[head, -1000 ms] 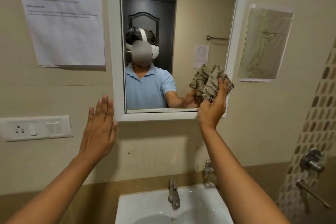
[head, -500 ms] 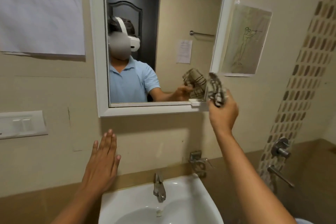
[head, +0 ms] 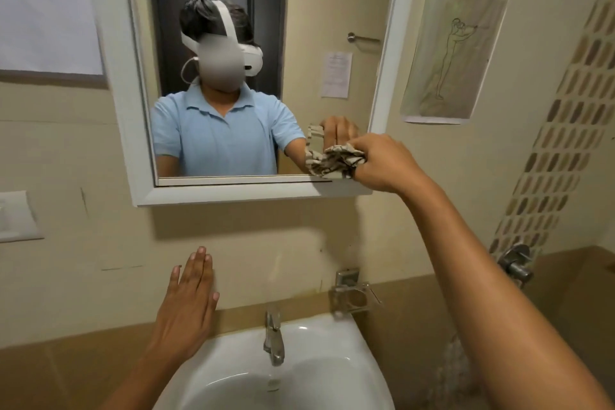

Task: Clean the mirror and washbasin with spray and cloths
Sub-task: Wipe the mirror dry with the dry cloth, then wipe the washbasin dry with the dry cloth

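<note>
Gripping a bunched checked cloth (head: 334, 161), the right hand (head: 382, 163) has its fingers curled round it and presses it to the mirror (head: 299, 76) at the lower right corner, where glass meets white frame. Left hand (head: 186, 306): fingers straight and together, palm flat against the wall (head: 100, 243) below the mirror, holding nothing. Basin (head: 332, 343) sits beneath, tap (head: 273, 336) at its back edge, a metal holder (head: 349, 296) on the wall just right of it
</note>
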Available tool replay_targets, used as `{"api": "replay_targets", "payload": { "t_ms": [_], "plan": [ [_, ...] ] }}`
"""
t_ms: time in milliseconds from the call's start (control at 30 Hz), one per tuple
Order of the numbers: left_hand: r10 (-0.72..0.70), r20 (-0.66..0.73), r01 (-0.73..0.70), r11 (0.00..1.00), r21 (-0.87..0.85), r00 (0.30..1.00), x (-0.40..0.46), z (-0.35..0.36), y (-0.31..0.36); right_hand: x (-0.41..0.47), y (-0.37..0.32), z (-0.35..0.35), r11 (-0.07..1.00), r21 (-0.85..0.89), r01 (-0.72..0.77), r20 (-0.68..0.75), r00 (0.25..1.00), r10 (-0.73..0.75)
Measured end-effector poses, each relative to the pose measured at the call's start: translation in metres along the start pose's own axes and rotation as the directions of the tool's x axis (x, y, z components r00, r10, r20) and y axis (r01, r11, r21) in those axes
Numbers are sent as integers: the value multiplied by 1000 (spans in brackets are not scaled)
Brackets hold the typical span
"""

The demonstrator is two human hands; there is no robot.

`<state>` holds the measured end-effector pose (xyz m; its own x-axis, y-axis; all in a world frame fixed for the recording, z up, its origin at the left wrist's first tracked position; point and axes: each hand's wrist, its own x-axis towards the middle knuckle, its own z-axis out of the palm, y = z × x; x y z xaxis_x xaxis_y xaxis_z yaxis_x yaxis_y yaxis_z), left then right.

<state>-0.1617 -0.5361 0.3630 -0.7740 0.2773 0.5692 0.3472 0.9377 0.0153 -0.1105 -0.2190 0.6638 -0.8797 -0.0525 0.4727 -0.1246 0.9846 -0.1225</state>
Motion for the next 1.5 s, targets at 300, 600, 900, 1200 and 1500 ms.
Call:
{"api": "replay_targets", "payload": {
  "t_ms": [300, 600, 900, 1200, 1500],
  "plan": [
    [-76, 103, 80, 996, -27, 992, -12, 37, 25, -61, 14, 65, 516, 849, 116, -27, 984, -176],
    [-161, 262, 176, 984, -36, 951, -87, 70, 54, -178, 37, 272, 363, 837, -409, 418, 907, 57],
    [-191, 401, 213, 977, -12, 896, -114, 95, 70, -205, 58, 355, 555, 652, -517, 451, 853, 265],
    [-176, 537, 230, 973, -35, 825, -108, 127, 71, -183, 30, 419, 915, 327, -237, 292, 946, 141],
    [-196, 613, 289, 956, -56, 766, -100, 155, 61, -202, 3, 460, 987, 128, -101, 435, 900, 36]
  ]
}}
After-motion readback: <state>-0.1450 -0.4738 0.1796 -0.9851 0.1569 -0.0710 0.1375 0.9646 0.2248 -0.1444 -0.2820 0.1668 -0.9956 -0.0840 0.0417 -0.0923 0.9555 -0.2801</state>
